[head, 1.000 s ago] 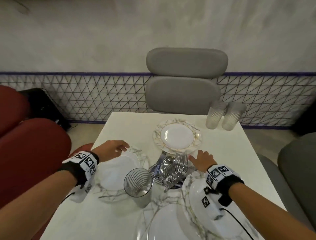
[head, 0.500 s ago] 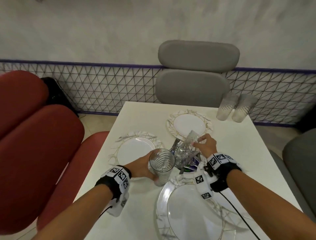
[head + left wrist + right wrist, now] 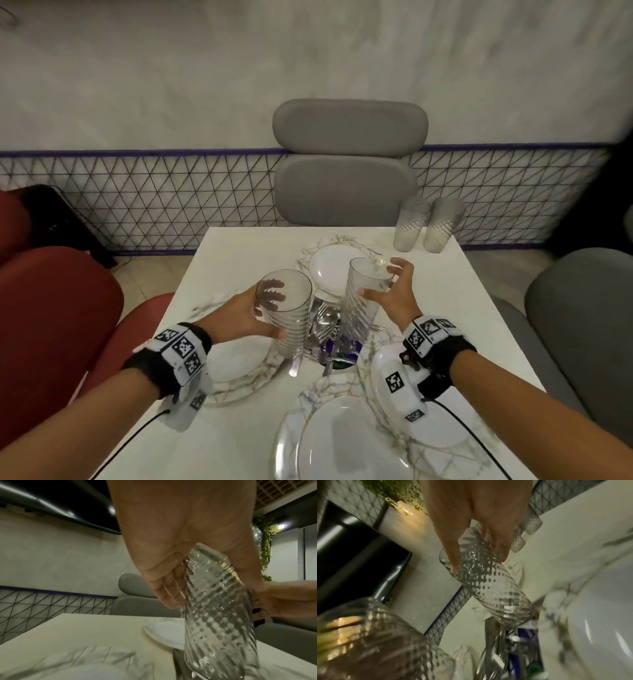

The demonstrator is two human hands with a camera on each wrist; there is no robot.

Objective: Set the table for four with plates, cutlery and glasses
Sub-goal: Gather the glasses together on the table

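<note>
Both hands, left hand [image 3: 239, 317] and right hand [image 3: 394, 298], each grip a glass [image 3: 289, 315].

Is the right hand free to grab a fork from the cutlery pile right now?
Probably not: the right hand already grips a glass, held right above the cutlery pile. It would likely need setting down first.

Clear ribbed glass and glossy marbled china on a matt white surface [image 3: 239, 260].
Both held tumblers [image 3: 291, 315] [image 3: 361, 301] are transparent, spiral-ribbed glass; the plates [image 3: 329, 270] gleam, gold-veined; the cutlery [image 3: 323, 325] is shiny metal; the grey chair [image 3: 346, 164] looks soft, matt upholstered.
</note>
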